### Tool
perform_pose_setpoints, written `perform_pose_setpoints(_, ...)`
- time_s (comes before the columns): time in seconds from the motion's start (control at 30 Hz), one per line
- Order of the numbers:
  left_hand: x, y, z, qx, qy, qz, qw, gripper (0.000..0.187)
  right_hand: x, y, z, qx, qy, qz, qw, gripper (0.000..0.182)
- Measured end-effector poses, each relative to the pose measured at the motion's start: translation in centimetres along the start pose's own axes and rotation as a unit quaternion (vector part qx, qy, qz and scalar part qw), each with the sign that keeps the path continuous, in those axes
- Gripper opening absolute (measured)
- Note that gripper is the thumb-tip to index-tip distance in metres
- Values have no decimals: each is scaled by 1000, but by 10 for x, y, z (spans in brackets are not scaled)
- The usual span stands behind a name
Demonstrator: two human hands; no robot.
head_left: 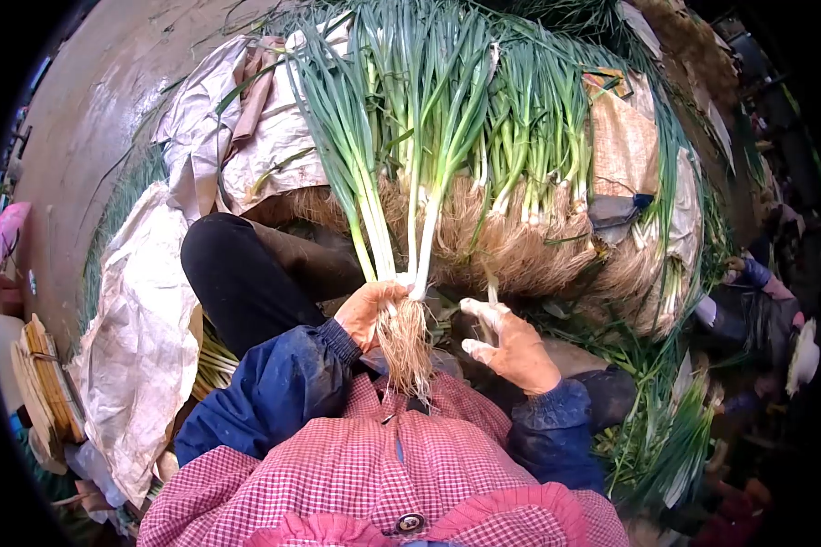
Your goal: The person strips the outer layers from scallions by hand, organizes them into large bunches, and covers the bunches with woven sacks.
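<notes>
My left hand point(367, 313), in an orange glove, grips a bunch of green onions point(388, 137) just above their roots. The stalks point away from me and the pale root tuft point(408, 346) hangs toward my checked apron. My right hand point(513, 345), also gloved, is open beside the bunch with fingers spread. A single thin white stalk point(492, 294) stands at its fingertips; whether it is pinched I cannot tell. A big heap of green onions point(538, 155) with brown roots lies just beyond both hands.
Crumpled sacking and paper point(146, 319) lie at the left beside my dark trouser knee point(237, 273). A flat woven object point(46, 378) sits at the far left. Another person in blue sleeves point(757, 292) works at the right edge. Loose onion leaves point(675, 428) lie at lower right.
</notes>
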State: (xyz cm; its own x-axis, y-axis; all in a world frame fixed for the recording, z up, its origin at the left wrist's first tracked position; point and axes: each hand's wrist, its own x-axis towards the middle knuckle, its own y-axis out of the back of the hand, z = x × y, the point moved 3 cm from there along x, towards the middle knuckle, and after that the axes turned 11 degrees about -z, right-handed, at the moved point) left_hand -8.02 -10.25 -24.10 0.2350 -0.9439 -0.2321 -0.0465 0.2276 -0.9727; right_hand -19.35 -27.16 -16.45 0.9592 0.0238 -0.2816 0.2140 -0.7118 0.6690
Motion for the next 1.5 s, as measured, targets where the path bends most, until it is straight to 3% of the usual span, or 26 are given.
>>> perform_pose_setpoints(0.07, 6, 3, -4, 69, 22, 93, 993, 19, 26, -6, 12, 80, -41, 77, 993, 39)
perform_pose_setpoints(0.13, 4, -8, -9, 117, 36, 140, 982, 19, 68, -12, -12, 372, -17, 32, 927, 35)
perform_pose_setpoints(0.17, -1, -10, -9, 167, 8, 153, 974, 18, 83, -28, -2, 416, -30, -17, 909, 27)
perform_pose_setpoints(0.23, -10, -28, -3, 231, -42, 195, 952, 17, 105, -48, 8, 432, -10, 51, 900, 19)
perform_pose_setpoints(0.3, -20, -25, 10, 233, -45, 153, 959, 30, 109, -56, 8, 444, 16, 95, 891, 20)
perform_pose_setpoints(0.4, -38, -34, 9, 214, -72, 116, 967, 40, 106, -47, 36, 493, -96, 138, 853, 19)
perform_pose_setpoints(0.47, -35, -42, 4, 117, -40, 90, 988, 36, 102, -49, 2, 487, -1, 9, 873, 19)
perform_pose_setpoints(0.5, -34, 6, 3, 135, 6, 75, 988, 40, 100, -58, -12, 499, 3, -33, 866, 20)
perform_pose_setpoints(0.57, -23, 1, 3, 78, -10, 83, 993, 34, 120, -64, -13, 463, 13, -58, 884, 29)
perform_pose_setpoints(0.63, -26, -10, 4, 69, 4, 42, 997, 40, 160, -51, 14, 539, -20, -127, 832, 43)
perform_pose_setpoints(0.67, -32, -26, 4, 62, 8, -8, 998, 43, 180, -27, -6, 690, -106, -153, 699, 48)
perform_pose_setpoints(0.73, -50, -43, -3, 92, 16, -63, 994, 46, 227, 28, -19, 699, -5, -24, 715, 58)
perform_pose_setpoints(0.8, -73, -55, -10, 51, 20, -141, 988, 42, 291, 93, -26, 746, 33, -34, 664, 67)
perform_pose_setpoints(0.87, -86, -60, -6, 13, -21, -198, 980, 31, 306, 171, -70, 601, 149, 6, 785, 64)
perform_pose_setpoints(0.93, -80, -66, 6, -2, -102, -288, 952, 26, 306, 219, -94, 484, 230, 16, 844, 73)
perform_pose_setpoints(1.0, -61, -74, 23, -12, -163, -310, 937, 32, 304, 230, -62, 351, 173, 35, 920, 75)
perform_pose_setpoints(1.03, -51, -76, 31, -4, -165, -231, 959, 36, 305, 213, -33, 188, 24, 116, 975, 77)
perform_pose_setpoints(1.07, -41, -78, 40, 6, -167, -153, 974, 39, 295, 190, -4, 14, -122, 194, 973, 79)
perform_pose_setpoints(1.13, -16, -64, 53, -29, -118, -122, 985, 37, 273, 112, 45, -183, -247, 103, 946, 74)
perform_pose_setpoints(1.17, -12, -51, 53, -11, -106, -45, 993, 33, 264, 91, 70, -40, -266, 56, 962, 64)
perform_pose_setpoints(1.2, -7, -38, 53, 6, -94, 32, 995, 30, 241, 81, 55, 12, -239, 136, 961, 54)
perform_pose_setpoints(1.23, -8, -22, 52, 6, -79, 35, 996, 27, 235, 60, 81, 117, -161, 213, 956, 46)
perform_pose_setpoints(1.27, -9, -26, 46, 5, -81, 45, 996, 29, 201, 59, 38, 319, -127, 163, 925, 48)
perform_pose_setpoints(1.33, -5, -31, 35, 25, -104, 40, 993, 30, 156, 35, 9, 256, -158, 148, 942, 44)
perform_pose_setpoints(1.4, 3, -21, 22, 30, -28, 71, 997, 32, 135, -13, 21, 253, -56, 57, 964, 38)
perform_pose_setpoints(1.5, 10, -11, 2, 106, -33, 104, 988, 35, 129, -19, 22, 348, -71, 200, 913, 16)
